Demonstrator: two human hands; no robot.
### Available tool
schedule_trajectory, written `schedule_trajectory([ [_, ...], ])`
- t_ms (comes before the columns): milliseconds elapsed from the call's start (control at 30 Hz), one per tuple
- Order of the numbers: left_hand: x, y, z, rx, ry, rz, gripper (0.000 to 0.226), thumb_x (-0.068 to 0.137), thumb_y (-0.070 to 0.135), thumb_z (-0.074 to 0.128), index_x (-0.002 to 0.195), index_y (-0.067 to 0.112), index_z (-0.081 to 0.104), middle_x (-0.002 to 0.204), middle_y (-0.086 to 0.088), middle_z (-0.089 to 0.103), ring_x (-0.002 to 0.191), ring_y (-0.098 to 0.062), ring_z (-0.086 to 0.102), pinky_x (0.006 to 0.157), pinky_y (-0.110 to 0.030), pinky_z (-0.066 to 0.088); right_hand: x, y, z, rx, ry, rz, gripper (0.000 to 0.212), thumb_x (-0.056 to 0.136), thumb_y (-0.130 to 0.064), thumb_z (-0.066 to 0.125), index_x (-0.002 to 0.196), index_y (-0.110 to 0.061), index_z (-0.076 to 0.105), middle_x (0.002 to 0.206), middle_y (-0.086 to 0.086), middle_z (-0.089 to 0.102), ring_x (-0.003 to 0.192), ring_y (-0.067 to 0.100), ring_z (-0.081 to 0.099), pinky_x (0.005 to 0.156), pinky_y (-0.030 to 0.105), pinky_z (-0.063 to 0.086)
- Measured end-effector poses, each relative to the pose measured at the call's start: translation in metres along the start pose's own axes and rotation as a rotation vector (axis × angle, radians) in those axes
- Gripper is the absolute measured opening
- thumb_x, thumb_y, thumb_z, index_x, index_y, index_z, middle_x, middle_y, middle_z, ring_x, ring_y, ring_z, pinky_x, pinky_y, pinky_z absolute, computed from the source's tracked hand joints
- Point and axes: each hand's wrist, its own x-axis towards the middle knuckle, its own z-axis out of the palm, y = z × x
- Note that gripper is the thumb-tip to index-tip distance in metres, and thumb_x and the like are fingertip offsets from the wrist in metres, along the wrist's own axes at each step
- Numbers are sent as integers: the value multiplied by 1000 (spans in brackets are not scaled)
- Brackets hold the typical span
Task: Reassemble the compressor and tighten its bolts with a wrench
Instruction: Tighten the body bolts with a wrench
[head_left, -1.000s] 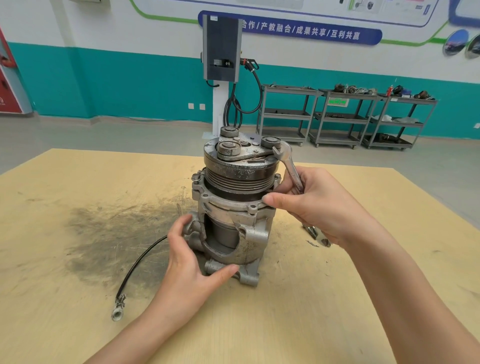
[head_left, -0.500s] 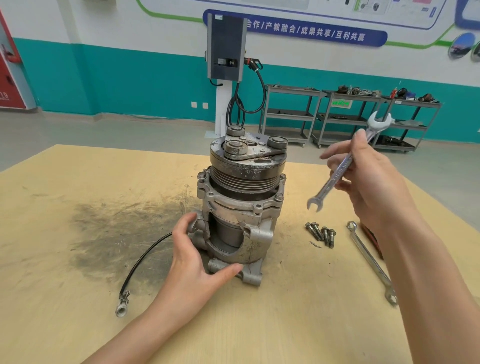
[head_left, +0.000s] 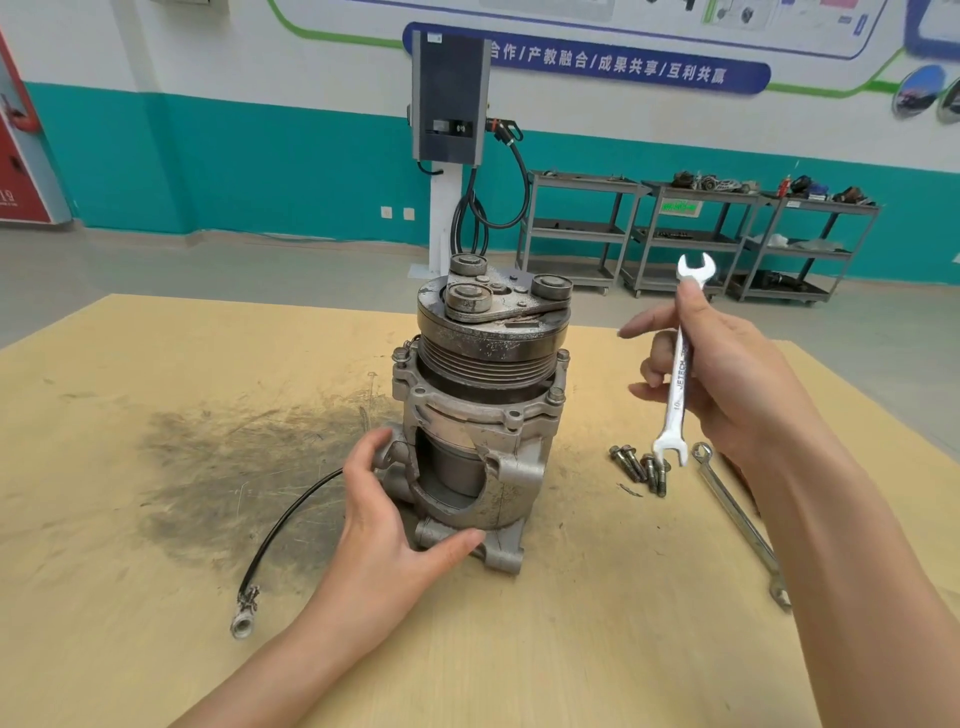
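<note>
Right hand (head_left: 727, 379) fingers pinched a double-ended wrench (head_left: 678, 374) upright, right of centre; left hand (head_left: 395, 525) gripped the compressor (head_left: 483, 415) base at centre frame. Flange bolts looked seated. Loose bolts (head_left: 641, 467) lay on the table (head_left: 156, 597), so fitting and tightening probably remained.

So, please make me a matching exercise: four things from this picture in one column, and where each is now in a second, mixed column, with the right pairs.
Things:
1. open-end wrench
2. loose bolts
3. black cable
4. compressor

Places:
A. lying on the table, left of the compressor
B. upright under the left hand
C. raised in the right hand
D. lying on the table, right of the compressor

Pairs: 1-C, 2-D, 3-A, 4-B
</note>
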Motion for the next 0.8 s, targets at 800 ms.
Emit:
schedule_trajectory([
  [800,-2,9,-1,7,-20,-31,112,53,55,76,140,36,8,142,19,17,138,-8,30,115,-26,24,4,21,26,197,96,123,29,103,-27,48,82,-13,63,47,-8,43,44,7,43,40,18,35],
])
